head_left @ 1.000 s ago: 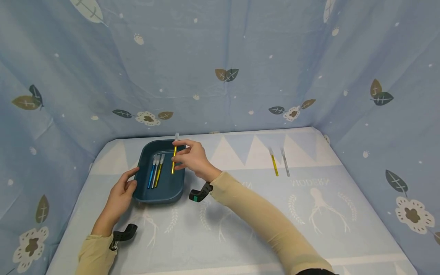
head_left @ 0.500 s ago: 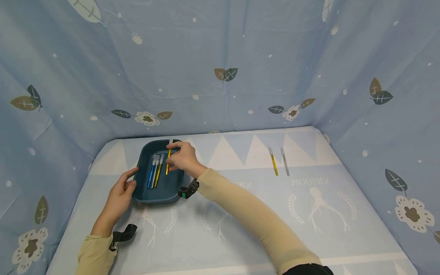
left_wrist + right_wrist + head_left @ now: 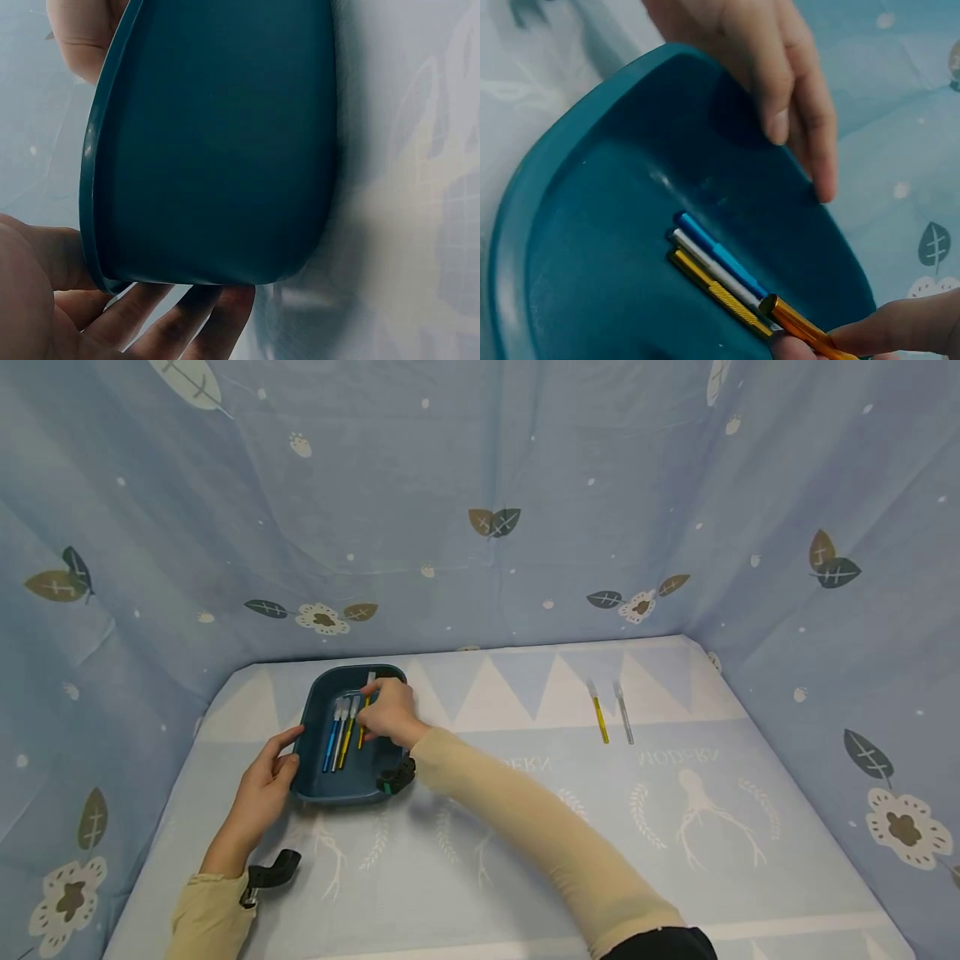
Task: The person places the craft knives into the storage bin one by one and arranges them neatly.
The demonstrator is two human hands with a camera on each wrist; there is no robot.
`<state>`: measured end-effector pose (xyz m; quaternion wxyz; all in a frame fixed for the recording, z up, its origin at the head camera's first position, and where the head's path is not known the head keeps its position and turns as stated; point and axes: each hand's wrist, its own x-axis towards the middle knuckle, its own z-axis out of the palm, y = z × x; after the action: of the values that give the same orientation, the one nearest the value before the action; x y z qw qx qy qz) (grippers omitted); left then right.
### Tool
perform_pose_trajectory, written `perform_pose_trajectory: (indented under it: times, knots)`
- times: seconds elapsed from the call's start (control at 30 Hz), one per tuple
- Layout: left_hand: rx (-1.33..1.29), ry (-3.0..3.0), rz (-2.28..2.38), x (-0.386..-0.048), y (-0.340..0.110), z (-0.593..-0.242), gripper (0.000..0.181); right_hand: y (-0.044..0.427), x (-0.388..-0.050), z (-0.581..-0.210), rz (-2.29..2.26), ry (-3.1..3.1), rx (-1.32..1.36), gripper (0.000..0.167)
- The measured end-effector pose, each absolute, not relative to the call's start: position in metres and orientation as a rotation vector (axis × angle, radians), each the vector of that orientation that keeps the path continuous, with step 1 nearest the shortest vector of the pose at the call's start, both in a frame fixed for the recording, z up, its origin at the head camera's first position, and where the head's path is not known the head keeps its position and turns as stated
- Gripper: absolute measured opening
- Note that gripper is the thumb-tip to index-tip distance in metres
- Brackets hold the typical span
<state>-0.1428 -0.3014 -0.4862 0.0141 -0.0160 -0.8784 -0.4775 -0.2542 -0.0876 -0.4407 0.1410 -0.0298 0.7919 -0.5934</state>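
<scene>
A dark teal tray stands at the table's left. My left hand holds its left wall, thumb over the rim and fingers along the outside in the left wrist view. Inside lie three craft knives with knurled metal handles and clear caps: blue, silver and yellow, side by side. My right hand reaches over the tray, pinching a gold craft knife between thumb and fingers, just right of the yellow one. Whether the gold knife touches the tray floor I cannot tell.
On the table's right lie a yellow craft knife and a silver one, apart from each other. Blue patterned curtain hangs behind the table and on both sides. Each wrist carries a black strap mount.
My right hand has moved left and lower into the tray with the gold craft knife, bringing it close beside the row of knives. My left hand has stayed on the tray.
</scene>
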Motion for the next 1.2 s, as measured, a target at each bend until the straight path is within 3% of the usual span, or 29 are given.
perform_pose_trajectory:
  times: [0.63,0.93,1.2]
  knots:
    - [-0.014,-2.768,-1.413,-0.145,-0.300,-0.485,0.051,-0.117,-0.273,-0.481,-1.417,2.542,-0.173,0.046]
    - [-0.025,-2.765,-1.407,-0.145,-0.301,-0.485,0.050,-0.119,-0.270,-0.472,-1.404,2.438,-0.059,0.034]
    - [-0.015,-2.755,-1.405,-0.145,-0.301,-0.485,0.050,-0.120,-0.267,-0.468,-1.389,2.390,0.006,0.043]
